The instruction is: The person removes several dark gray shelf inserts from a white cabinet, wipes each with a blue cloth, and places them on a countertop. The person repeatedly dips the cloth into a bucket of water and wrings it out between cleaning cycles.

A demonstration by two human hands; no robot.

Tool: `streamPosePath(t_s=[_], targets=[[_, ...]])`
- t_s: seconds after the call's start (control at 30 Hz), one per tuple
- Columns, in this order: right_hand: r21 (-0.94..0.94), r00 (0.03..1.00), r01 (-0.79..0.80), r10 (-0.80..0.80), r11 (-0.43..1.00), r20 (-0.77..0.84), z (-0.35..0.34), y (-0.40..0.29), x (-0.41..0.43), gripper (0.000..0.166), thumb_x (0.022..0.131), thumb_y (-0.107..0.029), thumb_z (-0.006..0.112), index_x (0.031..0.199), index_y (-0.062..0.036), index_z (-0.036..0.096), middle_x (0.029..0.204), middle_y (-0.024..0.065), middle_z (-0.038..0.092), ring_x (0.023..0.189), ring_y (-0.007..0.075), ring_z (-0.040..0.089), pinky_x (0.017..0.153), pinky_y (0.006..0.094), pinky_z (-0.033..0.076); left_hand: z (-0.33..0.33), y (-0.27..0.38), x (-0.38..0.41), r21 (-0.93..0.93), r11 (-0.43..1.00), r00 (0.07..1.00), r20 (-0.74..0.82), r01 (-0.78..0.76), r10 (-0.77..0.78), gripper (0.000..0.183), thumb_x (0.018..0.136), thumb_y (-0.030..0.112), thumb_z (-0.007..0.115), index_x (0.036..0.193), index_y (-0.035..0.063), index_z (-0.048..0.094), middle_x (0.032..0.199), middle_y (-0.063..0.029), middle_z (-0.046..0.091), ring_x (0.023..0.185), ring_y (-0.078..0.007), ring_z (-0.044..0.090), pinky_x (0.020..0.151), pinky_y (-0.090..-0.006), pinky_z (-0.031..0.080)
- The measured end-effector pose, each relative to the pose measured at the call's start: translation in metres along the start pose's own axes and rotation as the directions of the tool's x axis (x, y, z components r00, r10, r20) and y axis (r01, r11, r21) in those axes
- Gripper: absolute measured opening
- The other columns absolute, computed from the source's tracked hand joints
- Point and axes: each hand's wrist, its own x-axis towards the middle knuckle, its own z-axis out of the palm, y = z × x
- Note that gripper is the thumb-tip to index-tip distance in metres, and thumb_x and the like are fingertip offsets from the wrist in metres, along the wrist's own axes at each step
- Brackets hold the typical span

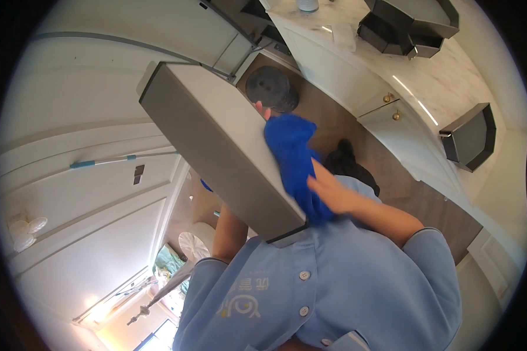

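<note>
A long grey box (219,153) with a pale face and dark corner edges is held slantwise before my chest. My right hand (329,188) presses a bunched blue cloth (292,158) against its pale side; the cloth and fingers are slightly blurred. My left hand (263,109) is mostly hidden behind the box, with only fingertips showing past its far edge. The left forearm (230,232) passes beneath it. The box's lower end is close to my light blue shirt (355,281).
Dark angular trays (391,35) lie on the marble countertop (421,83), with another tray (470,136) nearer. White cabinets (333,70) with brass knobs run below. A dark round bin (270,87) stands on the wooden floor beyond the box. A blue-and-white pole (110,161) is at the left wall.
</note>
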Motion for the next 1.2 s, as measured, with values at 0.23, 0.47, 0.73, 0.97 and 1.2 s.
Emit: streamPosePath(t_s=[0.23, 0.47, 0.73, 0.97, 1.2], targets=[[-0.428, 0.988, 0.027, -0.09, 0.903, -0.127, 0.001, -0.004, 0.022, 0.051, 0.092, -0.03, 0.053, 0.136, -0.0072, 0.04, 0.136, 0.0097, 0.045, 0.122, 0.0232, 0.044, 0.105, 0.0353, 0.033, -0.001, 0.02, 0.022, 0.278, 0.96, 0.989, -0.138, -0.018, 0.059, 0.046, 0.096, 0.028, 0.049, 0.134, 0.0053, 0.04, 0.13, -0.0123, 0.048, 0.115, -0.0237, 0.05, 0.096, -0.0394, 0.045], [-0.188, 0.797, 0.198, -0.269, 0.962, -0.541, 0.015, -0.005, 0.058, 0.074, 0.067, -0.028, 0.085, 0.123, 0.0023, 0.048, 0.12, 0.0136, 0.055, 0.108, 0.0258, 0.053, 0.095, 0.0374, 0.04, 0.046, -0.003, 0.058, 0.548, 0.827, 0.559, -0.65, -0.126, 0.515, 0.044, 0.099, 0.031, 0.046, 0.129, -0.0005, 0.041, 0.122, -0.0124, 0.054, 0.104, -0.0261, 0.056, 0.09, -0.038, 0.046], [0.399, 0.485, 0.572, 0.097, 0.717, -0.869, -0.044, -0.074, 0.085, 0.034, 0.083, -0.011, 0.067, 0.113, -0.0042, 0.054, 0.101, 0.0081, 0.06, 0.09, 0.0215, 0.058, 0.077, 0.0338, 0.049, 0.012, 0.001, 0.002, 0.773, 0.631, 0.786, -0.347, -0.069, 0.511, 0.084, 0.083, 0.065, 0.05, 0.136, 0.0021, 0.035, 0.139, -0.0149, 0.04, 0.125, -0.0278, 0.041, 0.102, -0.0424, 0.033], [0.564, 0.608, 0.285, 0.308, 0.775, -0.731, -0.078, -0.057, 0.052, 0.029, 0.076, -0.007, 0.065, 0.103, -0.0075, 0.058, 0.085, 0.0064, 0.06, 0.075, 0.0194, 0.06, 0.063, 0.0298, 0.05, 0.052, 0.151, 0.032, 0.666, 0.726, 0.968, -0.027, -0.17, 0.251, 0.132, 0.057, 0.095, 0.036, 0.144, -0.0032, 0.019, 0.148, -0.0164, 0.029, 0.137, -0.0309, 0.027, 0.111, -0.0452, 0.024], [0.415, 0.651, 0.004, 0.313, 0.91, -0.691, -0.083, -0.057, 0.047, 0.036, 0.072, -0.012, 0.069, 0.105, -0.0077, 0.055, 0.088, 0.0062, 0.059, 0.08, 0.0185, 0.057, 0.071, 0.0315, 0.048, 0.099, 0.15, 0.078, 0.992, 0.116, 0.776, 0.036, 0.048, -0.63, 0.106, 0.066, 0.055, 0.072, 0.143, -0.0006, 0.024, 0.135, -0.0192, 0.043, 0.123, -0.0279, 0.045, 0.104, -0.0371, 0.033]])
